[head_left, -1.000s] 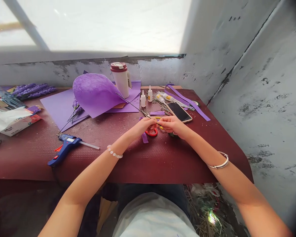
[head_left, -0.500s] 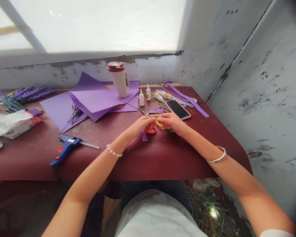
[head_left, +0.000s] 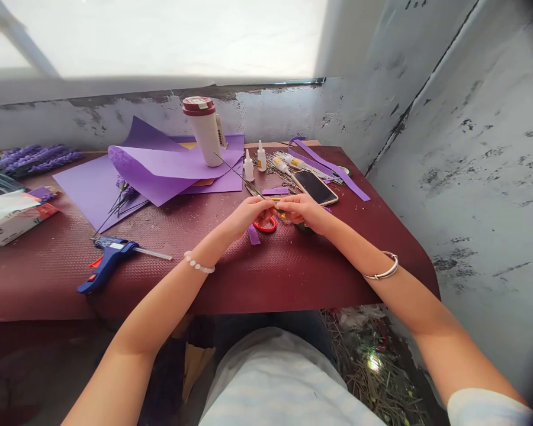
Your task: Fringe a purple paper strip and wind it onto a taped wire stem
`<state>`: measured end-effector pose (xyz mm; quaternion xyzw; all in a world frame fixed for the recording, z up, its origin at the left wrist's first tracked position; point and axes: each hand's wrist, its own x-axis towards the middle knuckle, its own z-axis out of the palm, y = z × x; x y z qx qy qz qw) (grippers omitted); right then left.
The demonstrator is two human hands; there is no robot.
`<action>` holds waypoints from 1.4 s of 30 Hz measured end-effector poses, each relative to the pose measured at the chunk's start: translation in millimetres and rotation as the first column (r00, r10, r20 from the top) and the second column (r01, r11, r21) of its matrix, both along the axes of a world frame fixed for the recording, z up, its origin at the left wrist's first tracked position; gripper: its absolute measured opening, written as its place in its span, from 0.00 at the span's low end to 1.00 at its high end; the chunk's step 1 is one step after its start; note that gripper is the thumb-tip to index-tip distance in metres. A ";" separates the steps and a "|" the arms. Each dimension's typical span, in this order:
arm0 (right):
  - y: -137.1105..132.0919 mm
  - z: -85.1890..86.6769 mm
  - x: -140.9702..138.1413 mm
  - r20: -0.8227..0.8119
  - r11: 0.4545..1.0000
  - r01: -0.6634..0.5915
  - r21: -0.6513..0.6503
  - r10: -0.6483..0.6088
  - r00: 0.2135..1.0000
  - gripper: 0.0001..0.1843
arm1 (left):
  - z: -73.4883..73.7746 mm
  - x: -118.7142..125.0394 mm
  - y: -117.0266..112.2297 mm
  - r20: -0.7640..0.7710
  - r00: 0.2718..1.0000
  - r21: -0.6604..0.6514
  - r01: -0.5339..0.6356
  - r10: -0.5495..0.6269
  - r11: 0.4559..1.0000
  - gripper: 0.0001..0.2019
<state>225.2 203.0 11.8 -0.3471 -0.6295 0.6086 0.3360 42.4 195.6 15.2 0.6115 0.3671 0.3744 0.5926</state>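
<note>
Close together over the middle of the table, my left hand (head_left: 254, 212) and my right hand (head_left: 302, 210) both pinch a thin dark stem (head_left: 235, 171). The stem slants up and away to the left, its far tip near the cup. What lies right between the fingertips is too small to make out. Beneath the hands are scissors with a red and yellow handle (head_left: 266, 226), partly covered by my fingers. A short strip of purple paper (head_left: 254, 235) rests beside my left hand. Just past my right hand lies a phone (head_left: 314, 187).
Behind the hands stand a lidded cup (head_left: 206, 136), small glue bottles (head_left: 249, 167), thin wires and a long purple strip (head_left: 337, 168). To the left are purple paper sheets (head_left: 160, 171), a blue glue gun (head_left: 111, 260), a tissue box (head_left: 22, 216) and purple flower sprigs (head_left: 35, 160).
The view has shifted, so everything sits a little higher and further left. Both hands remain together on the stem, which shows more steeply tilted now.
</note>
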 end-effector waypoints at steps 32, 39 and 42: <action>3.8 0.6 8.5 0.014 0.999 -0.017 0.030 0.017 1.000 0.20 | 1.0 -1.5 -0.5 0.045 0.998 -0.008 0.052 -0.052 0.999 0.14; 0.6 -0.2 6.9 0.089 0.963 0.101 0.250 -0.126 0.988 0.15 | -7.0 0.2 -0.2 -0.012 0.999 -0.059 0.049 -0.050 0.997 0.18; -1.0 1.9 5.8 0.130 0.954 0.072 0.290 -0.114 0.985 0.16 | -4.9 1.2 -1.3 0.003 0.997 -0.080 0.073 -0.073 0.994 0.17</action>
